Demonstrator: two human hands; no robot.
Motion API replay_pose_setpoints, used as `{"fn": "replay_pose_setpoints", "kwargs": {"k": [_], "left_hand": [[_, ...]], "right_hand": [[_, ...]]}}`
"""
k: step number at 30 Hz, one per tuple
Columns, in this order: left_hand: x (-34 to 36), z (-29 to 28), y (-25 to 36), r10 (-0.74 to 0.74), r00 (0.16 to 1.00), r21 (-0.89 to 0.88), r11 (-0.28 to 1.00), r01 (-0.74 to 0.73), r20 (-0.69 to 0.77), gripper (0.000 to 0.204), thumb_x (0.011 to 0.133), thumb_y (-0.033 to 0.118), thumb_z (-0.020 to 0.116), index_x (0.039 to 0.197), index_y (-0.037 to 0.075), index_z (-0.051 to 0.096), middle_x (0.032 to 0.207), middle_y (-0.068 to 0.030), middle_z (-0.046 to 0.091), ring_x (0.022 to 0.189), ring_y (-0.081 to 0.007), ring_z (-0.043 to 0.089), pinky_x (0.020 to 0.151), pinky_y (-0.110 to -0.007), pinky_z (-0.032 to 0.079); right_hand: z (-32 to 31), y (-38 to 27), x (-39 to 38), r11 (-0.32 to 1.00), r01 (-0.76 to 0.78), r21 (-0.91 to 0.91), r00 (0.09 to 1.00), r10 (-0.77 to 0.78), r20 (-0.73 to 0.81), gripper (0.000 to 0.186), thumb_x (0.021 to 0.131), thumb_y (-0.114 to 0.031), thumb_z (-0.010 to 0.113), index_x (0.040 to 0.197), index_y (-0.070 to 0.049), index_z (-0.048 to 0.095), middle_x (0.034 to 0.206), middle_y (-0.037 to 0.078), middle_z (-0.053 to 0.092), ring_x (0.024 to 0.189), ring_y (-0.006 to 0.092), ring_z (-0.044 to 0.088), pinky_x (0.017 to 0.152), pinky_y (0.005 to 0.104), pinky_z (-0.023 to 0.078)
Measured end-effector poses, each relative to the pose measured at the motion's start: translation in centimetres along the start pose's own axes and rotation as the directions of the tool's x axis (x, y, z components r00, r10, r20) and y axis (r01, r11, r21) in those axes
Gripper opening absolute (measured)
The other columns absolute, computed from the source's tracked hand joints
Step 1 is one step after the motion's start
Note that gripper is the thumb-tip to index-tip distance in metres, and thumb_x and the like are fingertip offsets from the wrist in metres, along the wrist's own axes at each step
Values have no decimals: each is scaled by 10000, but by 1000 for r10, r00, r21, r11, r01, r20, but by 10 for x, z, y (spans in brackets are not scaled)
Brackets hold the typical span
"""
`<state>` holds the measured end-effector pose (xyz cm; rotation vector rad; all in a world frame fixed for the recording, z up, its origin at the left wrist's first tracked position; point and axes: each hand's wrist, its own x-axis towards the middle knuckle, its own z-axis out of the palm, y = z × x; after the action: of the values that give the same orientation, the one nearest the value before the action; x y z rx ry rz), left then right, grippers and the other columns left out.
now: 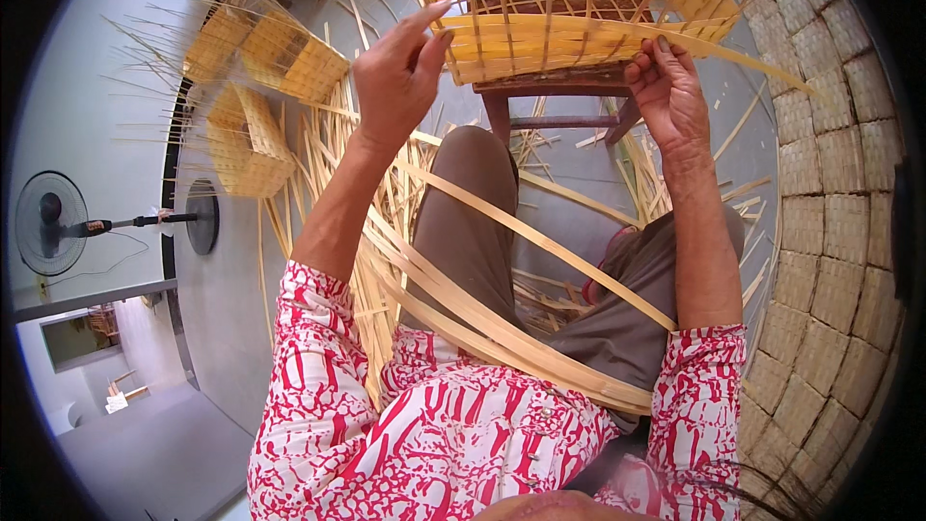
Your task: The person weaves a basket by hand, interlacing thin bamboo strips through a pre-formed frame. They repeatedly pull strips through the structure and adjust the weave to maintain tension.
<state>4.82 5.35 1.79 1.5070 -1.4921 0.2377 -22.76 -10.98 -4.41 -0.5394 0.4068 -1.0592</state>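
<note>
A half-woven yellow bamboo basket (540, 50) with upright stakes sits on a small wooden stool (545, 85) in front of me. At its near left corner, my left hand (395, 77) has its index finger stretched out and its thumb apart; the other fingers are mostly hidden. My right hand (667, 92) pinches a long flat bamboo strip (743, 62) between thumb and fingertips at the basket's near right side. That strip runs along the near wall, and its free end sticks out to the right. More loose bamboo strips (511, 338) lie across my lap.
Several woven pieces with spiky ends, such as a box-shaped basket (253, 140), stand at the left. A standing fan (53, 222) is farther left. Stacked woven panels (815, 222) line the right side. Loose strips and scraps (637, 169) litter the grey floor.
</note>
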Motion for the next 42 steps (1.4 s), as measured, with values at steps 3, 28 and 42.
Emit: {"fn": "replay_pose_setpoints", "kwargs": {"k": [3, 28, 42], "left_hand": [[13, 11, -4, 43, 997, 254, 965, -59, 70, 186, 929, 184, 683, 1107, 142, 716, 714, -109, 664, 595, -253, 667, 527, -345, 499], [45, 24, 28, -78, 992, -81, 993, 86, 97, 105, 915, 66, 703, 982, -11, 727, 832, -74, 742, 746, -108, 719, 637, -243, 569], [43, 33, 21, -107, 988, -247, 960, 131, 110, 75, 951, 41, 662, 1006, -10, 664, 862, -60, 701, 771, -124, 710, 651, -243, 576]], "right_hand": [[6, 2, -3, 999, 15, -33, 1000, -15, 2, 79, 967, -78, 646, 1046, -74, 642, 945, 61, 686, 796, 148, 647, 733, 340, 572], [18, 10, 5, 985, 57, -161, 996, -68, -64, 111, 939, -107, 701, 1029, -63, 653, 904, 48, 685, 736, 128, 643, 646, 280, 570], [13, 1, 1, 980, 9, -201, 996, -27, -83, 83, 948, -121, 689, 1017, -83, 662, 887, 26, 684, 738, 130, 647, 687, 302, 570]]}}
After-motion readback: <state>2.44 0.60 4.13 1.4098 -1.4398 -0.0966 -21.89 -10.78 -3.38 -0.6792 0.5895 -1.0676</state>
